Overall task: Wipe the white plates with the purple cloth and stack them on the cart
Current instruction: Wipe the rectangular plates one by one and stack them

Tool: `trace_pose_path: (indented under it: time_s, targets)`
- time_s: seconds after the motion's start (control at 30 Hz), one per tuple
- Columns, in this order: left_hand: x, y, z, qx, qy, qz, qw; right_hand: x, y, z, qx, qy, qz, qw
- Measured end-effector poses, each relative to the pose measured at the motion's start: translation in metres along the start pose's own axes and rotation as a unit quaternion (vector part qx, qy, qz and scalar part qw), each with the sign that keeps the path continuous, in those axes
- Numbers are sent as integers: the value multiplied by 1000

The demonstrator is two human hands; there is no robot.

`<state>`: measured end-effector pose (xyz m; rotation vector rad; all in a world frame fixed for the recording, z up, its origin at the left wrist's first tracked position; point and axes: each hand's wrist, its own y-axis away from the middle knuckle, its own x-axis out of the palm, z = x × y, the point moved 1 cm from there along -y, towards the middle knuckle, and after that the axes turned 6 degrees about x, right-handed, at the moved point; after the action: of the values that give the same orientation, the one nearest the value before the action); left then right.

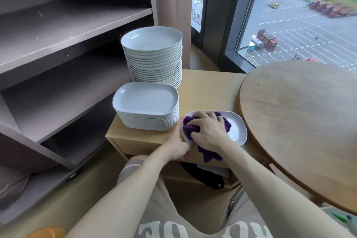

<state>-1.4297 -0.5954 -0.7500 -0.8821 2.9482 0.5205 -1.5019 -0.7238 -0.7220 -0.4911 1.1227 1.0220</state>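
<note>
A white oblong plate (pixel 236 128) lies on the wooden cart top (pixel 208 91) near its front edge. My right hand (pixel 207 131) grips a bunched purple cloth (pixel 188 124) and presses it onto the plate; a tail of the cloth hangs over the cart's front. My left hand (pixel 176 146) holds the plate's near-left rim. Left of it stands a stack of several white oblong plates (pixel 146 102). Behind that rises a taller stack of round white plates (pixel 152 42).
A round wooden table (pixel 301 118) crowds the cart on the right. A grey shelving unit (pixel 63 31) stands at the left. A window (pixel 309 17) and a curtain are behind the cart. A dark object sits in the cart's lower compartment (pixel 204 177).
</note>
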Motion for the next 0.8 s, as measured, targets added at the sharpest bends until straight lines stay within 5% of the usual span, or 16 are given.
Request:
trace_pose_path:
  time_s: [0.17, 0.53, 0.8]
  targets:
    - [1, 3, 3, 1, 5, -12, 1000, -6, 24, -9, -24, 14, 31, 999]
    - [-2, 7, 2, -19, -53, 2, 998, -26, 45, -69, 36, 157, -59, 985]
    - [-2, 9, 1, -16, -63, 6, 998, -20, 44, -66, 74, 110, -59, 989]
